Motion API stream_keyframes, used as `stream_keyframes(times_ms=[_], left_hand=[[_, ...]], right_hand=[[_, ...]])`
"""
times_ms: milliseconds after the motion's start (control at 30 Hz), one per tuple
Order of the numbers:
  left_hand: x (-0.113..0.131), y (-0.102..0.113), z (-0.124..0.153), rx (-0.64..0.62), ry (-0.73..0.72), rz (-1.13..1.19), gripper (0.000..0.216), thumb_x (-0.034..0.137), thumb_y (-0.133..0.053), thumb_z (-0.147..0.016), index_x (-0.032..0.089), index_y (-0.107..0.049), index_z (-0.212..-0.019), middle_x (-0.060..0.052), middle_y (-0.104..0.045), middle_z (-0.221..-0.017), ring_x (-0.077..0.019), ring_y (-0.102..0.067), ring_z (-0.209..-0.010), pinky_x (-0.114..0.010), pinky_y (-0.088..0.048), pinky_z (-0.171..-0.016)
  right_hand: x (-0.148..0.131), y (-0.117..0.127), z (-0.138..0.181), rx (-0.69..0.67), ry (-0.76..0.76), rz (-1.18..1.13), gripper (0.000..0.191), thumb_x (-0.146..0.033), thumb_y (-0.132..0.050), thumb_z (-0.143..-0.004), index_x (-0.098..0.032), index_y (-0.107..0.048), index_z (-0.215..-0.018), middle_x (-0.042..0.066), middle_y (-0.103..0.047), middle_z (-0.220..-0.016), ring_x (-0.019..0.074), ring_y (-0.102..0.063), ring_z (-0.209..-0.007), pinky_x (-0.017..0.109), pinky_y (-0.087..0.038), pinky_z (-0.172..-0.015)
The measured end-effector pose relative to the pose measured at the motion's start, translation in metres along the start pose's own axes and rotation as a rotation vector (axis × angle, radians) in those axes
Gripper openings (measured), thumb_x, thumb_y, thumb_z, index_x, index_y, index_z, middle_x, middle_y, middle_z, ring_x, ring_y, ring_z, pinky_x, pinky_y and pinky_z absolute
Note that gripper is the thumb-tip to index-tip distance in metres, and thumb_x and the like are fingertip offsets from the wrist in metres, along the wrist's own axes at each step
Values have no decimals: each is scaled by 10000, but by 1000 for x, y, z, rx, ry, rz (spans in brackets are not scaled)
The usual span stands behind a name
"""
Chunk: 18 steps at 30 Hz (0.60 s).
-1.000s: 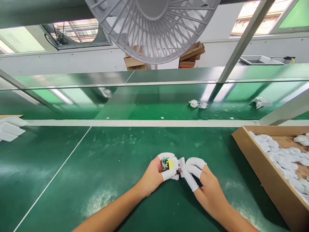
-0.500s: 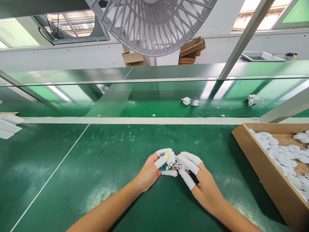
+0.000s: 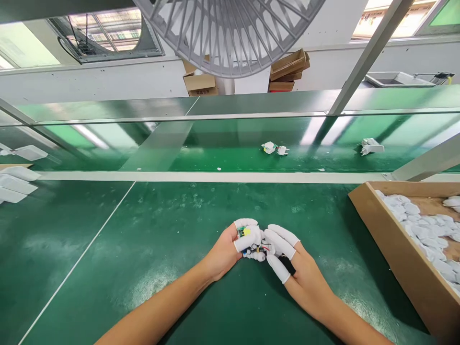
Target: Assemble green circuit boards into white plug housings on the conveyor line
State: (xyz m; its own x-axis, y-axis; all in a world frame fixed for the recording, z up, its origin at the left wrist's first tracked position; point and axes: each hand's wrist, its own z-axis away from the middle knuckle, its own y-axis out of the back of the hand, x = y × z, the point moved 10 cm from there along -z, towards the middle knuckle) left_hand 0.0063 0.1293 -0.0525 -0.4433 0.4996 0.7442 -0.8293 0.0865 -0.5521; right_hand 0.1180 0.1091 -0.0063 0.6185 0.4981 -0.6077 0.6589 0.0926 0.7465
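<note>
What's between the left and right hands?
In the head view: a small circuit board with thin wires, held at the fingertips of the left hand and right hand, which wear white finger cots.

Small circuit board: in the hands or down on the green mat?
In the hands: the left hand pinches the circuit board, and the right hand touches its other side.

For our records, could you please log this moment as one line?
left hand: holds circuit board | right hand: touching same board | both: white finger cots
</note>
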Motion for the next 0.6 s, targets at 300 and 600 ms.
stream_keyframes(times_ms=[300,600], left_hand=[[-3,2,-2,-22,7,1,435,167,-744,-670,187,-534,-1050,-29,-660,-868,-160,-631,-748,-321,-507,-689],[-4,0,-2,-65,-23,-100,313,266,-675,-753,183,-534,-1020,-7,-631,-847,-131,-609,-752,-288,-483,-705]], right_hand=[[-4,3,-1,11,27,37,426,-246,-434,-905,-256,-369,-1326,110,-462,-1316,233,-458,-1211,429,-465,-961],[-11,-12,0,-159,65,58,560,-292,-410,-915,-252,-197,-1431,119,-223,-1475,284,-244,-1347,482,-406,-1002]])
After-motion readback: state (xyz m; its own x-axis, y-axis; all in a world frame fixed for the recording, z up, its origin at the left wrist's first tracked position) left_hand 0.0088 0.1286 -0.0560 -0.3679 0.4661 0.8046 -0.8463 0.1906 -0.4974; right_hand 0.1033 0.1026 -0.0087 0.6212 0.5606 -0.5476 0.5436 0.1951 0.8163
